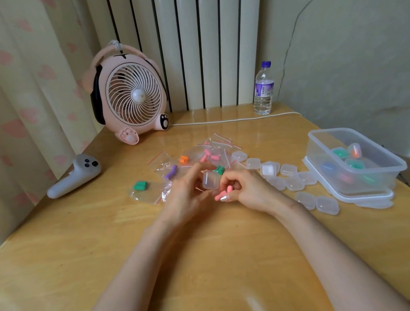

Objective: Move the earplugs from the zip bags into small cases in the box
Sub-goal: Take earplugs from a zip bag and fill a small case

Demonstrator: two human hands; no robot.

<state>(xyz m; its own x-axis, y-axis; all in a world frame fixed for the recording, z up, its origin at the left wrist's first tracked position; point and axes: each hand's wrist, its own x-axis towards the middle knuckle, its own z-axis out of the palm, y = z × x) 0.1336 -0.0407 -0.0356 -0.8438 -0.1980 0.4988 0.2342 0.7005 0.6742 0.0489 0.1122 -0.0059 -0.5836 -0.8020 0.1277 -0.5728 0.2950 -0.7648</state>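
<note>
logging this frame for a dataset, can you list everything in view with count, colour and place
table: one, light wood, under everything
fan: one, pink, far left of table
water bottle: one, clear with purple cap, far right edge
cable: one, white, along far edge
controller: one, pale grey, left edge
zip bags: a heap, clear with red seals, centre
bagged earplugs: several, green, purple, orange, pink, in bags
empty cases: about ten, clear, right of centre
box: one, clear, right, on its lid
filled cases: several, clear with coloured earplugs, in box
left hand: holds a clear case
right hand: pinches pink earplugs
</note>
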